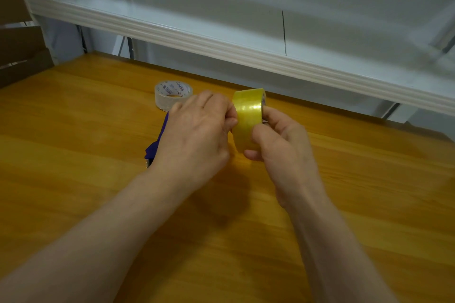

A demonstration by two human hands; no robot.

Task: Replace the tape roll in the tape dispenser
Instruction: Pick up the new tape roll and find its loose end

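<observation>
A yellow tape roll (247, 113) stands on edge above the wooden table (73, 142), held between both hands. My right hand (280, 147) grips its near side with thumb and fingers. My left hand (197, 130) pinches its left edge with the fingertips. Under my left hand lies a blue-purple tape dispenser (157, 142), mostly hidden, with a metal part showing at its near end. A nearly used-up clear roll (172, 94) with a printed core lies flat on the table behind my left hand.
A white shelf (221, 39) overhangs the table's far edge. Brown cardboard boxes (19, 51) stand at the far left.
</observation>
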